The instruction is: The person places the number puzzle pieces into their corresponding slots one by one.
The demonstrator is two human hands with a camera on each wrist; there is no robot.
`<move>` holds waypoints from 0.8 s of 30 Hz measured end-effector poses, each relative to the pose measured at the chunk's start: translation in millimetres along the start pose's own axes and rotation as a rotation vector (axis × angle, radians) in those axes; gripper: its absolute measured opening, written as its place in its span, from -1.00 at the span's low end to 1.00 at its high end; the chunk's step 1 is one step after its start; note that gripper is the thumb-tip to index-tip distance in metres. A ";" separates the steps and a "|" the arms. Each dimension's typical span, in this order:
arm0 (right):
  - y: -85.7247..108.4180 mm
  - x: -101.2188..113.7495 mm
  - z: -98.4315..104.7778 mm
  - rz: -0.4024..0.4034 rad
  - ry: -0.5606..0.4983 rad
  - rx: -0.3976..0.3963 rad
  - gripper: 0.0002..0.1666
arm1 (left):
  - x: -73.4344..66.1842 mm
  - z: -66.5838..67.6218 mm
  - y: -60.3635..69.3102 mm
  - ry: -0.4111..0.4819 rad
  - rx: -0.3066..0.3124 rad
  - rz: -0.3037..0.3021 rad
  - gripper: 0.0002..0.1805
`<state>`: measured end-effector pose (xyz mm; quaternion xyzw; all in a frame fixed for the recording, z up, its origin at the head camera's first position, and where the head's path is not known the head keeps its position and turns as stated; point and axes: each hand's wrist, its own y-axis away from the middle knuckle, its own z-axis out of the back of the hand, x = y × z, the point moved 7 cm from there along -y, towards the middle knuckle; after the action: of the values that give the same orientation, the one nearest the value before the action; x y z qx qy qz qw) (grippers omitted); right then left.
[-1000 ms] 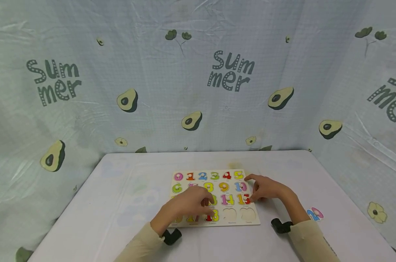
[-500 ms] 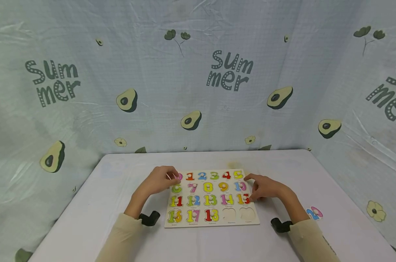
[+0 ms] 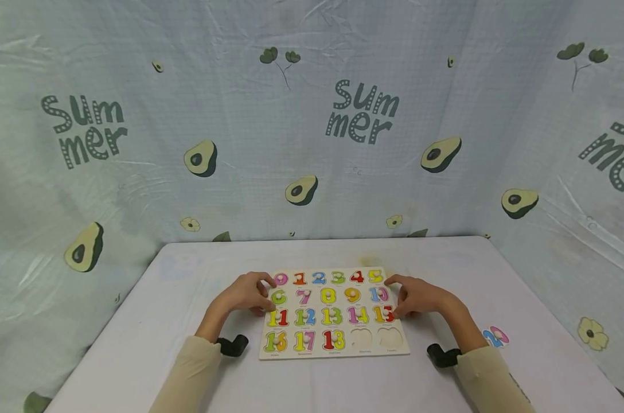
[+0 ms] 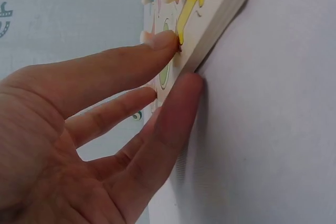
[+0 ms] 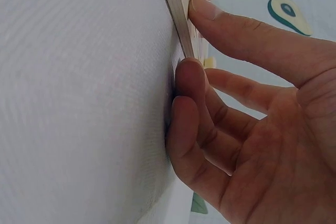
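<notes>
A wooden number puzzle board (image 3: 404, 344) lies flat on the table, its number pieces 0 to 18 seated and fitted with small knobs. Two recesses (image 3: 361, 338) in the bottom row hold no piece. My left hand (image 3: 242, 293) holds the board's left edge; in the left wrist view its thumb (image 4: 157, 43) is on the top face and a finger touches the side. At the right edge my right hand (image 3: 420, 296) holds the board likewise, thumb (image 5: 215, 17) on top and fingers curled low against the edge. Neither hand holds a number piece.
A loose number 20 piece (image 3: 495, 336) lies on the white table (image 3: 152, 344), beside the right forearm. Something dark lies partly hidden by the right sleeve (image 3: 490, 373). A printed curtain (image 3: 301, 132) stands behind the table.
My left hand has gone from above the middle of the board to its upper left corner, then slightly down to its left edge. The right hand has stayed in place.
</notes>
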<state>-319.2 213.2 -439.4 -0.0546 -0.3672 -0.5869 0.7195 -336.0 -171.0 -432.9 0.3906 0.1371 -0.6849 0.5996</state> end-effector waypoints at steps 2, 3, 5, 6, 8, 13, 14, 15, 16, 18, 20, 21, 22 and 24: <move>-0.5 0.7 0.7 0.008 0.000 0.002 -0.11 | 1.0 -1.2 -1.5 0.005 -0.003 -0.003 -0.40; -0.5 0.8 1.0 0.011 -0.001 0.005 -0.11 | 1.2 -1.7 -2.2 0.004 -0.003 -0.007 -0.39; -0.4 0.4 1.6 0.014 -0.008 0.014 -0.09 | 1.3 -2.3 -3.5 0.000 -0.003 -0.010 -0.36; -0.1 -0.1 2.2 0.014 -0.008 0.019 -0.08 | 1.2 -2.5 -4.0 -0.002 -0.002 -0.011 -0.36; 1.3 -1.0 4.7 0.016 -0.010 0.028 -0.07 | 0.3 -2.5 -4.4 -0.005 -0.003 -0.014 -0.34; 9.0 -2.0 16.4 0.018 -0.023 0.024 -0.07 | -1.1 -2.1 -4.3 -0.018 -0.007 -0.020 -0.34; 10.7 -0.7 19.5 0.025 -0.031 0.020 -0.08 | -0.8 -2.1 -4.6 -0.021 -0.009 -0.019 -0.34; 12.7 1.8 22.6 0.045 -0.034 0.018 -0.09 | -0.5 -2.1 -4.8 -0.023 -0.009 -0.016 -0.34; 14.8 4.7 26.0 0.060 -0.040 0.012 -0.10 | -0.1 -2.1 -5.1 -0.023 -0.010 -0.011 -0.34; 19.3 11.1 32.6 0.099 -0.051 -0.003 -0.12 | 0.8 -2.2 -6.0 -0.030 -0.011 -0.002 -0.34; 24.0 17.0 38.2 0.137 -0.056 -0.020 -0.15 | 1.9 -2.6 -7.1 -0.036 -0.010 0.005 -0.34; 26.5 19.2 40.7 0.151 -0.056 -0.030 -0.16 | 2.1 -2.6 -7.4 -0.036 -0.009 0.007 -0.33; 28.9 20.7 42.8 0.159 -0.058 -0.041 -0.18 | 2.5 -2.8 -7.8 -0.037 -0.008 0.009 -0.33; 33.3 22.2 45.7 0.182 -0.052 -0.055 -0.21 | 3.6 -3.2 -8.5 -0.037 -0.005 0.011 -0.33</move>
<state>-310.1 228.8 -381.4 -0.1225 -0.3629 -0.5275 0.7583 -342.6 -169.4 -439.9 0.3773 0.1255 -0.6883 0.6068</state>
